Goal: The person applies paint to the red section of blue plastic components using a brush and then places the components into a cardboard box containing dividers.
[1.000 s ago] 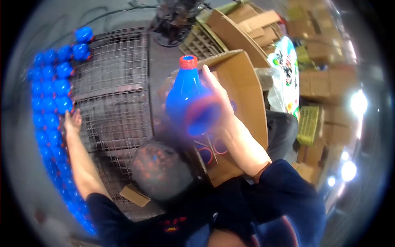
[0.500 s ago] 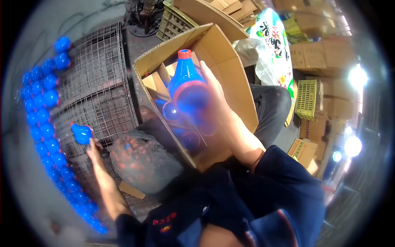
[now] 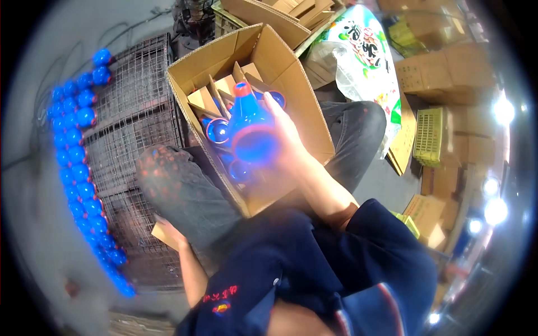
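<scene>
My right hand (image 3: 288, 131) grips a blue, red-rimmed bottle (image 3: 249, 115) and holds it over the open cardboard box (image 3: 302, 84). The bottle's narrow neck points away from me, and its wide near end is blurred. Below it in the box, cardboard dividers (image 3: 204, 102) stand among round, shiny blue pieces (image 3: 217, 130). At the left, beside my knee, my left hand (image 3: 178, 239) is closed on a small flat piece of cardboard (image 3: 164, 235) above the wire mesh rack.
Several blue, red-edged pieces (image 3: 78, 154) stand in rows along the left edge of the wire mesh rack (image 3: 131, 120). A printed plastic sack (image 3: 364, 53) lies beyond my right knee. Yellow crates (image 3: 428, 134) and stacked cartons (image 3: 420, 75) stand at the right.
My left hand has left a blue bottle over the rack, moved nearer me and taken the cardboard piece. My right hand still holds its bottle over the box, whose contents show more now.
</scene>
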### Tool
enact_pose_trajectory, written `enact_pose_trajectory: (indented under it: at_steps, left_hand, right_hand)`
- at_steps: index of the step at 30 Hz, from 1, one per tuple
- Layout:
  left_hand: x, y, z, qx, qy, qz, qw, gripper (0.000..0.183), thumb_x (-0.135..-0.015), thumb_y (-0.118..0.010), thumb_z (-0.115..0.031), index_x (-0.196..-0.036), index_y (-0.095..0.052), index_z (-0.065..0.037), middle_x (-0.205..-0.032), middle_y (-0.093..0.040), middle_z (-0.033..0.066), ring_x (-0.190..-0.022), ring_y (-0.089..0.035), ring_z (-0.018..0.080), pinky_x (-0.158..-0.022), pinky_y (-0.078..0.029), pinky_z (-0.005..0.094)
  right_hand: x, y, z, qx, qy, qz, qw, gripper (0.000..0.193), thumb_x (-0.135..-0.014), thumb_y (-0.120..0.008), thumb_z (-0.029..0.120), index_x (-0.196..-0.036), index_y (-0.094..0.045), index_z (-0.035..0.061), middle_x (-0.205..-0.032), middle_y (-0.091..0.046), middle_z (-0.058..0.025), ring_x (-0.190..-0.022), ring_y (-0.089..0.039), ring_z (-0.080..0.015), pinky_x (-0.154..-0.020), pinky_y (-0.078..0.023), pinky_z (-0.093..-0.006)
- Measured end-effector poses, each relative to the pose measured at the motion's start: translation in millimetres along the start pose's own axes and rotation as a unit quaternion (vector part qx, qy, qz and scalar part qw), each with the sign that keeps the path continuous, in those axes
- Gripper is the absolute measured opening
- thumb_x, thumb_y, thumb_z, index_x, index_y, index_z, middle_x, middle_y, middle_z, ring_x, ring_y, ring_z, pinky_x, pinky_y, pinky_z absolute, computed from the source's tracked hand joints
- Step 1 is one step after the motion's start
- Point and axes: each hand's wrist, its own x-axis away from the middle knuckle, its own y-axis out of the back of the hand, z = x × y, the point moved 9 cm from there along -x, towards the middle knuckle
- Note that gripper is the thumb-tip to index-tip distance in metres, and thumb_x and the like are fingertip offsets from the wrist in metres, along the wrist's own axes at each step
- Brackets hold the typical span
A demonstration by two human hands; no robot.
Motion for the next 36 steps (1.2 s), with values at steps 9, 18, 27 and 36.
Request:
enact_pose_trajectory:
  at_steps: [9,18,27,36]
  left_hand:
    - [-54,-34,57,0.199,0.312,0.032,0.928,0.072,-0.086,-0.064,-0.036,-0.141,-0.038,0.002,-0.141,-0.04,0.0306,-0.127,-0.046,0.0391,-0.108,-0.034,0.0443]
    - [-34,66,-10,0.833,0.282,0.018,0.475,0.067,-0.083,-0.068,-0.047,-0.135,-0.045,-0.012,-0.126,-0.056,0.0114,-0.111,-0.058,0.0294,-0.088,-0.053,0.0495]
    - [-56,153,-59,0.919,0.057,0.038,0.389,0.109,-0.064,-0.087,-0.042,-0.15,-0.023,-0.021,-0.137,-0.045,0.0215,-0.125,-0.048,0.0439,-0.09,-0.054,0.0584]
    - [-60,245,-90,0.591,-0.081,-0.071,0.799,0.115,-0.053,-0.092,-0.014,-0.148,-0.027,-0.003,-0.131,-0.053,0.0134,-0.12,-0.054,0.0259,-0.101,-0.047,0.0397]
  right_hand:
    - [12,29,39,-0.075,-0.017,0.159,0.984,0.048,-0.087,-0.07,0.032,-0.122,-0.056,0.0013,-0.114,-0.062,-0.0159,-0.105,-0.062,-0.0294,-0.093,-0.051,-0.0459]
    - [-102,-47,36,0.305,0.307,0.086,0.898,0.041,-0.089,-0.071,0.032,-0.114,-0.059,0.0006,-0.101,-0.065,-0.0075,-0.093,-0.06,-0.0127,-0.083,-0.049,-0.0283]
    - [-318,-62,-105,0.777,0.22,0.176,0.564,0.05,-0.088,-0.055,0.036,-0.113,-0.06,-0.0072,-0.106,-0.062,-0.0345,-0.107,-0.059,-0.0459,-0.092,-0.049,-0.0456]
    - [-158,-95,-44,0.635,0.419,0.034,0.647,0.043,-0.088,-0.063,0.027,-0.122,-0.058,0.0015,-0.116,-0.062,-0.0223,-0.108,-0.06,-0.0366,-0.098,-0.044,-0.0449]
